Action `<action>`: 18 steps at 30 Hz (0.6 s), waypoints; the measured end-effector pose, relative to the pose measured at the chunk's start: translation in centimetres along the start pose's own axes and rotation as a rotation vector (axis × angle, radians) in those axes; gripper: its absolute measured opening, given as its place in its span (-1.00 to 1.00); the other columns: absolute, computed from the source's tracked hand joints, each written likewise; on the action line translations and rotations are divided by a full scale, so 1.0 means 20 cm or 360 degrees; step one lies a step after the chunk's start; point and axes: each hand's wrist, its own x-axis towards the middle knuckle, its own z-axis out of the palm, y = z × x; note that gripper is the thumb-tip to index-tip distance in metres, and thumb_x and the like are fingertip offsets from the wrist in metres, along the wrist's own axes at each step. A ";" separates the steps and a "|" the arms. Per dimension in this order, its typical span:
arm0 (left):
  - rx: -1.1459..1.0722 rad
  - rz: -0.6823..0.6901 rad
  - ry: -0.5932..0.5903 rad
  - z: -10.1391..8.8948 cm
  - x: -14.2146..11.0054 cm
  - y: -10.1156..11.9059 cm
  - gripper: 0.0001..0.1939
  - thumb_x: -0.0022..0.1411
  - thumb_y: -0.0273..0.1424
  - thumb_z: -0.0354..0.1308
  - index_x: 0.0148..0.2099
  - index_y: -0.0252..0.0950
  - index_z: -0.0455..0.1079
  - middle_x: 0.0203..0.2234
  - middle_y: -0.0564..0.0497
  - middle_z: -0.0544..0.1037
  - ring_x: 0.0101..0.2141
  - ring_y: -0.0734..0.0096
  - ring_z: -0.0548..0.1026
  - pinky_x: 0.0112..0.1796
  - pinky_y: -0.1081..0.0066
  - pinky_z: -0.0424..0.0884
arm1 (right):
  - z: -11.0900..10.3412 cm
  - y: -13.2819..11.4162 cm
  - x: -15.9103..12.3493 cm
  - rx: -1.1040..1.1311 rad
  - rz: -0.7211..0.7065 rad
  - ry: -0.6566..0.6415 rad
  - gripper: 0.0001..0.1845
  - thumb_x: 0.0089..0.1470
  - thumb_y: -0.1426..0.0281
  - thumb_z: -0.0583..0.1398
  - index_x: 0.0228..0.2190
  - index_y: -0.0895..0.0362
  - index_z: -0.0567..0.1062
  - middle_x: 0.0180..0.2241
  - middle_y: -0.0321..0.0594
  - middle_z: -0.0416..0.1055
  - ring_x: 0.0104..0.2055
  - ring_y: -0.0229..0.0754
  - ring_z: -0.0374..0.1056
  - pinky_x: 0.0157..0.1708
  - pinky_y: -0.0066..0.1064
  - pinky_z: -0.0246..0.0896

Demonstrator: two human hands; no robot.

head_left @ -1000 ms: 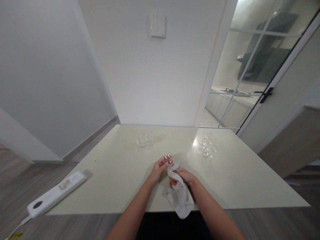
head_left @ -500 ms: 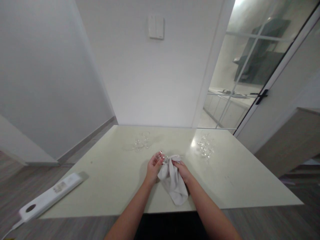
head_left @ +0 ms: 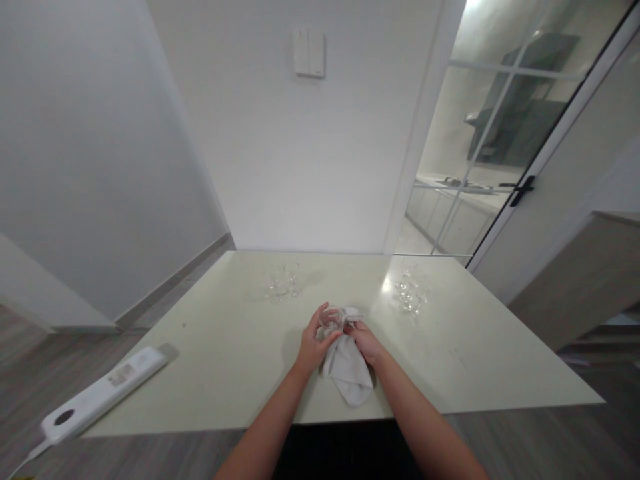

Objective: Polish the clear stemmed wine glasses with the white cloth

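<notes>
My left hand (head_left: pixel 314 341) is wrapped round a small clear glass (head_left: pixel 331 320) held above the pale table (head_left: pixel 210 360). My right hand (head_left: pixel 364 339) grips a white cloth (head_left: pixel 347 368) and presses part of it against the glass's rim. The rest of the cloth hangs down toward the table's near edge. Both hands meet at the middle of the table.
A group of small clear glasses (head_left: pixel 281 283) stands at the back left of the table, another group (head_left: pixel 411 293) at the back right. A white flat device (head_left: pixel 95 399) overhangs the table's left corner. A white wall and a glass door lie behind.
My left fingers have closed round the glass, which was held more loosely before. The cloth has bunched up closer to the glass and hangs shorter.
</notes>
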 end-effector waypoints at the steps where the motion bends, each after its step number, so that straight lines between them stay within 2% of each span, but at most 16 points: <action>1: 0.0093 0.0048 0.0003 0.00 0.00 -0.01 -0.27 0.06 -0.31 0.30 0.24 -0.19 0.11 0.00 -0.13 0.46 -0.05 0.22 0.47 0.04 0.18 0.30 | 0.00 0.00 0.00 -0.0019 -0.0004 -0.0009 -0.60 -0.18 0.30 0.34 -0.23 0.13 0.52 -0.35 -0.23 0.55 -0.31 -0.10 0.46 -0.19 -0.26 0.29; 7: 0.0554 0.0378 -0.0009 -0.01 -0.05 -0.07 -0.28 0.09 -0.25 0.27 0.25 -0.20 0.09 0.02 -0.15 0.46 -0.01 0.19 0.45 0.01 0.15 0.35 | 0.03 -0.03 -0.01 -0.0191 -0.0145 -0.0113 -0.67 -0.12 0.24 0.29 -0.28 0.14 0.55 -0.38 -0.22 0.55 -0.29 -0.06 0.46 -0.24 -0.26 0.31; 11: 0.0704 0.0616 -0.0003 0.00 -0.05 -0.02 -0.31 0.07 -0.26 0.29 0.21 -0.20 0.16 0.01 -0.16 0.45 -0.01 0.16 0.45 -0.01 0.15 0.36 | 0.03 -0.03 -0.02 -0.0292 -0.0215 -0.0147 -0.67 -0.09 0.23 0.25 -0.27 0.14 0.55 -0.37 -0.21 0.55 -0.27 -0.06 0.45 -0.22 -0.25 0.32; 13: 0.0639 0.0598 0.0086 0.02 0.01 0.06 -0.28 0.05 -0.27 0.31 0.23 -0.19 0.13 -0.02 -0.15 0.47 -0.07 0.19 0.48 -0.04 0.17 0.38 | 0.02 -0.02 -0.01 -0.0343 -0.0233 -0.0067 -0.67 -0.08 0.24 0.24 -0.26 0.14 0.55 -0.35 -0.21 0.55 -0.28 -0.08 0.45 -0.18 -0.23 0.32; 16: 0.0359 0.0431 0.0310 0.05 0.20 0.18 -0.26 0.10 -0.29 0.27 0.26 -0.17 0.04 -0.03 -0.14 0.45 -0.14 0.29 0.51 -0.10 0.23 0.40 | 0.01 -0.01 0.02 -0.0474 -0.0256 0.0046 -0.67 -0.03 0.24 0.20 -0.25 0.16 0.54 -0.35 -0.22 0.55 -0.26 -0.08 0.45 -0.10 -0.17 0.29; 18: 0.0158 0.0315 0.0272 0.11 0.36 0.21 -0.30 0.10 -0.30 0.26 0.24 -0.16 0.05 -0.02 -0.15 0.44 -0.10 0.30 0.49 -0.11 0.26 0.40 | 0.01 -0.01 0.03 -0.0593 -0.0301 0.0021 -0.69 0.00 0.26 0.17 -0.25 0.17 0.55 -0.34 -0.23 0.55 -0.22 -0.08 0.44 -0.04 -0.15 0.25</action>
